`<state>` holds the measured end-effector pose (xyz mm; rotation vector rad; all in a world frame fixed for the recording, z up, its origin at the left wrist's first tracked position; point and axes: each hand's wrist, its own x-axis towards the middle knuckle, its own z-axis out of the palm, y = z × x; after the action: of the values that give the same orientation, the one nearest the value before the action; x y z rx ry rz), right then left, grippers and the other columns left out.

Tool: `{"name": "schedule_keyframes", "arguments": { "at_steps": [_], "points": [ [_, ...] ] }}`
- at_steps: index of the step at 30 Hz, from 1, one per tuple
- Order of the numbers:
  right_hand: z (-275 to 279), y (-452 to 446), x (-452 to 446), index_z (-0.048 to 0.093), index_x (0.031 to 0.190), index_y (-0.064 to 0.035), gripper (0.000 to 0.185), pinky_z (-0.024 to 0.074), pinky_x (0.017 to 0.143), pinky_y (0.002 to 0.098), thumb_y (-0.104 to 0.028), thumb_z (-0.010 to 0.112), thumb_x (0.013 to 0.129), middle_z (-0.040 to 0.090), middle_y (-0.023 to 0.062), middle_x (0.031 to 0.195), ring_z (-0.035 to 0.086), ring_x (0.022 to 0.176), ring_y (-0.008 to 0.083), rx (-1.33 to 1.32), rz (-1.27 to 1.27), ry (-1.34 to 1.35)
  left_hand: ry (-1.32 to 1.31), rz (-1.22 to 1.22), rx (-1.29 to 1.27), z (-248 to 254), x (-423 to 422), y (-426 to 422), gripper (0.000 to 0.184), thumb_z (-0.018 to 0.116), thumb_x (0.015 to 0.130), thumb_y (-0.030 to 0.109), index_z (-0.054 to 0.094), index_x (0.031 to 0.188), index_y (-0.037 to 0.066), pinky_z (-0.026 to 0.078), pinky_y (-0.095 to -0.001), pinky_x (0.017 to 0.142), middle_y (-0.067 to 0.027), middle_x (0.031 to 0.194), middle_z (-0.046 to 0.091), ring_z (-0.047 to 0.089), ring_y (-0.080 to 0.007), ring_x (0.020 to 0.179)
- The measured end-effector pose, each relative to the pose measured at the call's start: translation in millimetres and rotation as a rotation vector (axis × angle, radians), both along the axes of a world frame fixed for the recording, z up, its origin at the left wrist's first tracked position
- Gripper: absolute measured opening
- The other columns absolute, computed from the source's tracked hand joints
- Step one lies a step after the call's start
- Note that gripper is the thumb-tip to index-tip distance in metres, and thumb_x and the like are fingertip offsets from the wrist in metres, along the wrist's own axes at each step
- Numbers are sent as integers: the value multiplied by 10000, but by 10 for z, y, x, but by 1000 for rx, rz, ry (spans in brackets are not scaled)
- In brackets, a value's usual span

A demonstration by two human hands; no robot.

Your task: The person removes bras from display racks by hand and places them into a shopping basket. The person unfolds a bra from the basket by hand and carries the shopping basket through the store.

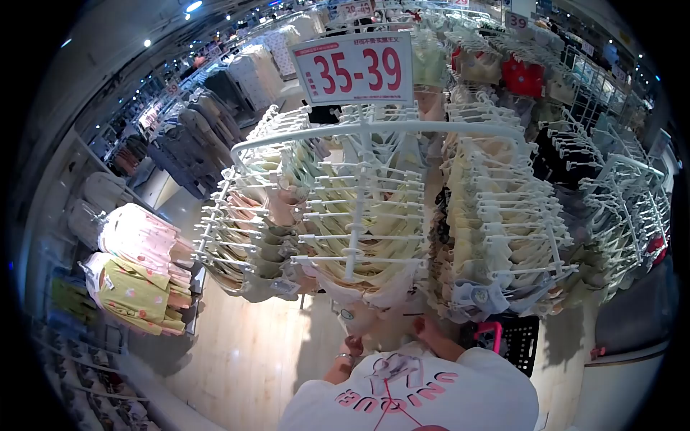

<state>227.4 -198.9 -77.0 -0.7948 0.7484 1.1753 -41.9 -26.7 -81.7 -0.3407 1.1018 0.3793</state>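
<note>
A pale beige garment (382, 329), its exact kind unclear, hangs low in front of my body, below the middle row of bras. At its left edge my left hand (351, 346) has curled fingers that seem to grip it. My right hand (426, 329) is closed at the opposite edge, higher up. The fingertips of both hands are small and partly hidden. Just above them, cream bras (366, 280) hang in a dense row on white hangers from the rack (357, 215). A small round mark shows on the garment near my left hand.
A price sign (356, 68) reading 35-39 tops the rack. More bras (496, 237) hang to the right. A black basket (519, 343) with a pink handle (490, 332) is by my right arm. Pink and green pyjamas (136, 291) hang at left over pale flooring (241, 345).
</note>
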Motion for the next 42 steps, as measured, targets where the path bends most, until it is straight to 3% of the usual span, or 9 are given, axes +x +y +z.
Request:
{"name": "schedule_keyframes", "arguments": {
  "at_steps": [4, 11, 13, 19, 22, 25, 28, 35, 42],
  "points": [
    [127, 307, -7, 567, 825, -57, 139, 485, 632, 317, -196, 572, 817, 604, 84, 770, 580, 684, 204, 236, 66, -95, 259, 53, 100, 290, 22, -22, 161, 425, 875, 196, 532, 813, 93, 446, -324, 584, -67, 769, 647, 609, -201, 689],
    [990, 774, 91, 562, 904, -74, 178, 470, 699, 319, -236, 565, 832, 602, 55, 820, 569, 764, 191, 279, 205, -265, -103, 195, 287, 606, 139, 520, 198, 420, 891, 217, 545, 840, 72, 473, -328, 602, -58, 751, 645, 592, -180, 642],
    [1307, 836, 70, 561, 870, -88, 143, 463, 711, 332, -225, 562, 830, 595, 46, 827, 562, 794, 194, 246, 220, -256, -243, 146, 443, 828, 240, 701, 211, 430, 894, 234, 564, 924, 73, 481, -318, 671, -77, 828, 641, 597, -177, 722],
    [1194, 907, 135, 531, 1057, -90, 251, 452, 786, 348, -266, 501, 880, 565, 51, 962, 535, 851, 188, 367, 296, -229, -190, 33, 678, 1685, 670, 624, 239, 450, 887, 226, 561, 1062, 108, 447, -311, 800, -82, 1022, 570, 536, -181, 932],
    [1490, 915, 68, 532, 963, -110, 154, 446, 721, 331, -231, 457, 905, 537, -1, 800, 510, 745, 156, 344, 286, -247, -292, 32, 664, 1769, 819, 552, 219, 460, 881, 225, 549, 1035, 96, 454, -322, 791, -60, 972, 561, 532, -179, 912],
    [1742, 975, -27, 525, 1001, -121, 177, 439, 732, 332, -245, 432, 916, 534, -6, 813, 495, 718, 154, 357, 237, -311, -375, -24, 657, 1783, 881, 549, 218, 456, 884, 229, 532, 1027, 83, 461, -329, 775, -59, 954, 562, 540, -177, 884],
    [1725, 980, -3, 517, 1115, -131, 282, 444, 786, 332, -294, 446, 896, 572, 18, 1006, 540, 900, 177, 529, 268, -367, -468, -65, 686, 1745, 971, 621, 273, 428, 895, 248, 518, 1070, 58, 457, -369, 785, -106, 1003, 572, 548, -230, 916],
    [1560, 829, 23, 529, 1049, -105, 247, 443, 748, 335, -283, 486, 882, 574, 39, 998, 542, 816, 178, 489, 147, -290, -699, -102, 731, 2015, 888, 631, 297, 406, 901, 247, 518, 1087, 45, 457, -374, 780, -132, 1031, 583, 557, -245, 905],
    [1862, 747, -76, 536, 1008, -105, 241, 420, 775, 329, -307, 485, 886, 586, 24, 959, 530, 873, 175, 474, -57, -168, -555, -107, 624, 2140, 799, 599, 313, 368, 921, 231, 478, 1116, 12, 446, -398, 885, -146, 1047, 563, 559, -265, 954]
  ]
}}
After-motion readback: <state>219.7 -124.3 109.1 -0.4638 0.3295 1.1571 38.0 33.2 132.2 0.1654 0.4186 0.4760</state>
